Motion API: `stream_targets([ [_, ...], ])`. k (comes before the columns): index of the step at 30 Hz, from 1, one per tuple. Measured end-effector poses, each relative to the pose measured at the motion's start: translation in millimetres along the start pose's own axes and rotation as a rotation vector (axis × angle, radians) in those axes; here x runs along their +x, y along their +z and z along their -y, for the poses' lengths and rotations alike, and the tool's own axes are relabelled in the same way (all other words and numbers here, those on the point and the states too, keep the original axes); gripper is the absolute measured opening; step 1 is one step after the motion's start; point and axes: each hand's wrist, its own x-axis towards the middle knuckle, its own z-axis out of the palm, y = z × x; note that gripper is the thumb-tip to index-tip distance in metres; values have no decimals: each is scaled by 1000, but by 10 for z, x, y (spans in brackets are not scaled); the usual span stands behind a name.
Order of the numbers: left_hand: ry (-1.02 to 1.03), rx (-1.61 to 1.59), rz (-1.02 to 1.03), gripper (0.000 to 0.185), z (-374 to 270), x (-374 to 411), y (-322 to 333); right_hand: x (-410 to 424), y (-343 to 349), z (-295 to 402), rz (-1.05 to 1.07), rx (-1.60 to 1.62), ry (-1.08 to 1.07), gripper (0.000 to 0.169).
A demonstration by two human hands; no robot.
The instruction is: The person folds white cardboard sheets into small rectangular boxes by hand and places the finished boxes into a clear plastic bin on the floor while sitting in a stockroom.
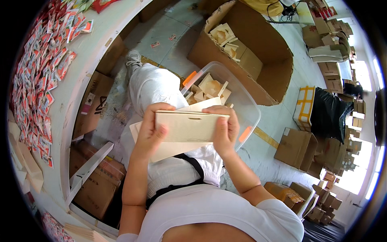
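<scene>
Between my two hands I hold a folded cream cardboard piece (pixel 189 127) with a small slot near its upper edge. My left hand (pixel 154 130) grips its left end, thumb on the near face. Its right end is in my right hand (pixel 225 127), fingers over the top edge. More flat cream cardboard sheets (pixel 173 149) rest on my lap beneath it. Just beyond my hands stands a clear plastic bin (pixel 246 103) with orange handles. Inside it lie several cream cardboard inserts (pixel 211 87) with cut-out openings.
A large open carton (pixel 242 80) holding more inserts stands beyond the bin. Along the left runs a white table (pixel 72 51) piled with small red and white packets (pixel 39 78). Boxes (pixel 93 187) sit under it. A black plastic bag (pixel 329 112) and stacked cartons line the right.
</scene>
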Motion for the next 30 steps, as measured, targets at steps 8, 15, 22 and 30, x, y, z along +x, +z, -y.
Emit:
stream_targets([
  [8,-15,20,-99,64,-140,-32,-197,-338,-1230,-493,-436,-361,233,57],
  [15,-206,387,-487,43,141,-389,-635,-748,-1252,-855,-206,-273,734,57],
  [22,-326,293,-534,42,458,-662,-294,-621,-686,-833,188,-319,581,62],
  [30,-280,-75,-582,37,498,-704,-304,-493,-366,-322,142,-901,-14,58],
])
